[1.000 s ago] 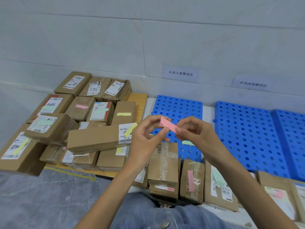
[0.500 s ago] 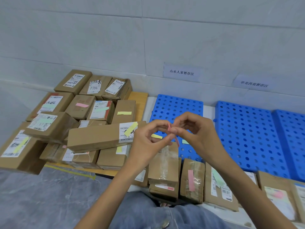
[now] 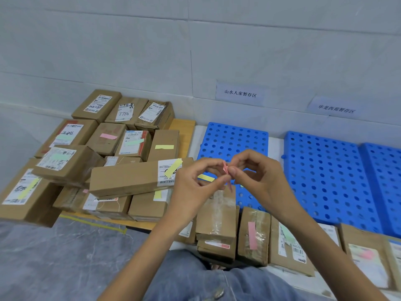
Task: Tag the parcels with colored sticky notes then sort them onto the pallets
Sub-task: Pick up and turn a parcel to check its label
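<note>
1. Two hands sit as they did half a second ago; the pink note, stretched flat a second ago, is now edge-on.
2. Curled fingertips of left hand and right hand meet and pinch the note between them.
3. Long axis is near upright, with the top end just above the fingertips.

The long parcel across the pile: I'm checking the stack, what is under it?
At least two brown parcels show beneath the long parcel, one bearing a yellow note; their tops are mostly covered.
</note>
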A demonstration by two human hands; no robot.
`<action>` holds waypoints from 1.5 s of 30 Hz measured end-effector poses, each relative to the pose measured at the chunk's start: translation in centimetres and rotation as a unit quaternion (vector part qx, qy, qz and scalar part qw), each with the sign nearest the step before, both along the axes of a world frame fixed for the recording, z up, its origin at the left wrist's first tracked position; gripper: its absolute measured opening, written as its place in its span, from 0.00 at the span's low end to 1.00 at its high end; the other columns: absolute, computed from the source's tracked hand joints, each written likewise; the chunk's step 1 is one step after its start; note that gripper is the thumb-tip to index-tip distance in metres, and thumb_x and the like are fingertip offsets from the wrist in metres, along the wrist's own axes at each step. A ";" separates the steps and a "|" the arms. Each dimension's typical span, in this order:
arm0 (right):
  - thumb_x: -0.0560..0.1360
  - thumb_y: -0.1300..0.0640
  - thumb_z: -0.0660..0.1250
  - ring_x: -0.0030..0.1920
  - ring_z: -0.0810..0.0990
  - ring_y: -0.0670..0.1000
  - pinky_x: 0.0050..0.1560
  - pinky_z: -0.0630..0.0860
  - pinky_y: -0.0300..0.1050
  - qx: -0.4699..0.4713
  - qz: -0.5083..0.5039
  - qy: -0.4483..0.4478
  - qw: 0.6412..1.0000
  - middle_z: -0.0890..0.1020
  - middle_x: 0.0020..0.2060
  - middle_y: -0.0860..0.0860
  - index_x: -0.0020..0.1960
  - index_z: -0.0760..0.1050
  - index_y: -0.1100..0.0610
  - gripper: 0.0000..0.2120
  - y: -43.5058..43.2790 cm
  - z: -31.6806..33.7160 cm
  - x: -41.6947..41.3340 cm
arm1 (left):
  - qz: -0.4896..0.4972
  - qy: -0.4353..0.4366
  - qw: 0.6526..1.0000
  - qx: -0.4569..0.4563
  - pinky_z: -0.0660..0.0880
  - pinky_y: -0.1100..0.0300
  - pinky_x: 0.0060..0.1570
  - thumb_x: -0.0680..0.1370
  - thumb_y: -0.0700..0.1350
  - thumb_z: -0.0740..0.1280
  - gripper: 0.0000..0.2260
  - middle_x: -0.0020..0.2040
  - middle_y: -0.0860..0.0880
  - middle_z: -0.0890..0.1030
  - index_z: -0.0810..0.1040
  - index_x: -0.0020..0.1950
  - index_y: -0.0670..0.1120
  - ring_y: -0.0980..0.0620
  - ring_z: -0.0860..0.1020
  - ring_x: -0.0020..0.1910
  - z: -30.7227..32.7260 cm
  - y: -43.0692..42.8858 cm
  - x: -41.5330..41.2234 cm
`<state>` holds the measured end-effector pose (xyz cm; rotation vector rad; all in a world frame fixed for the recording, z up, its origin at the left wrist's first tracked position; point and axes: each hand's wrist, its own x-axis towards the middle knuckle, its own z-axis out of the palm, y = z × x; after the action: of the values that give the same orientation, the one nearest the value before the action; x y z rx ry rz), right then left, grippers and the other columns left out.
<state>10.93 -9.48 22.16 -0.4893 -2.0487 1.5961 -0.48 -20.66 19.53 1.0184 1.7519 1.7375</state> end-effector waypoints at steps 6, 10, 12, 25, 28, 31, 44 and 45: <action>0.73 0.58 0.69 0.39 0.84 0.54 0.43 0.81 0.44 -0.066 -0.027 0.004 0.997 0.84 0.37 0.55 0.46 0.75 0.62 0.08 -0.3 -0.5 -0.4 | 0.053 0.158 0.986 -0.016 0.79 0.54 0.38 0.74 0.48 0.72 0.10 0.46 0.55 0.79 0.84 0.54 0.50 0.53 0.77 0.44 -0.3 0.1 -0.1; 0.75 0.62 0.67 0.43 0.85 0.57 0.46 0.80 0.41 -0.190 -0.036 0.021 0.981 0.85 0.40 0.59 0.52 0.74 0.63 0.07 -0.5 -0.4 -0.4 | 0.123 0.303 0.945 -0.023 0.76 0.59 0.41 0.74 0.52 0.68 0.13 0.48 0.57 0.81 0.83 0.55 0.50 0.55 0.75 0.49 -0.6 0.1 -0.6; 0.76 0.62 0.66 0.45 0.85 0.57 0.49 0.80 0.42 -0.196 -0.030 0.025 0.980 0.85 0.42 0.60 0.56 0.74 0.62 0.10 -0.5 -0.4 -0.4 | 0.142 0.338 0.930 -0.015 0.74 0.62 0.42 0.74 0.51 0.69 0.10 0.47 0.57 0.82 0.84 0.51 0.49 0.55 0.75 0.47 -0.3 0.1 -0.7; 0.70 0.59 0.70 0.44 0.84 0.53 0.49 0.80 0.40 -0.093 -0.050 0.065 0.992 0.85 0.41 0.54 0.52 0.79 0.59 0.12 -1.0 -0.3 -0.9 | 0.046 0.151 0.987 0.016 0.78 0.52 0.42 0.71 0.39 0.74 0.01 0.38 0.49 0.82 0.83 0.40 0.42 0.50 0.80 0.38 1.9 0.4 -1.8; 0.69 0.59 0.70 0.45 0.84 0.54 0.49 0.80 0.41 -0.083 -0.053 0.078 0.992 0.84 0.42 0.56 0.52 0.79 0.60 0.13 -1.1 -0.1 -1.0 | 0.026 0.151 0.988 0.021 0.78 0.58 0.43 0.72 0.38 0.73 0.01 0.38 0.51 0.82 0.84 0.41 0.43 0.52 0.80 0.39 2.3 0.3 -2.1; 0.69 0.58 0.71 0.44 0.84 0.55 0.49 0.80 0.42 -0.077 -0.071 0.085 0.991 0.84 0.41 0.56 0.50 0.80 0.58 0.10 -1.3 -0.1 -1.1 | 0.012 0.136 0.990 0.022 0.77 0.63 0.42 0.72 0.37 0.72 0.03 0.37 0.51 0.82 0.84 0.40 0.45 0.53 0.80 0.39 2.7 0.3 -2.2; 0.69 0.59 0.70 0.43 0.83 0.49 0.47 0.78 0.36 -0.042 -0.067 0.108 0.991 0.83 0.42 0.50 0.50 0.79 0.55 0.09 -2.1 0.6 -1.0 | -0.005 0.115 0.993 0.016 0.79 0.60 0.44 0.70 0.43 0.75 0.02 0.38 0.54 0.82 0.84 0.40 0.48 0.53 0.81 0.42 4.3 -0.3 -2.3; 0.70 0.59 0.70 0.44 0.83 0.48 0.47 0.78 0.36 -0.028 -0.067 0.108 0.992 0.83 0.43 0.49 0.50 0.79 0.54 0.09 -2.1 0.6 -1.0 | -0.006 0.107 0.994 0.013 0.79 0.59 0.43 0.70 0.45 0.75 0.02 0.38 0.53 0.82 0.83 0.40 0.48 0.52 0.82 0.42 4.4 -0.3 -2.2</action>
<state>9.92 -11.60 22.78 -0.4423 -1.7789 1.5570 -2.67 -20.95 23.94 1.2637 1.8510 1.7013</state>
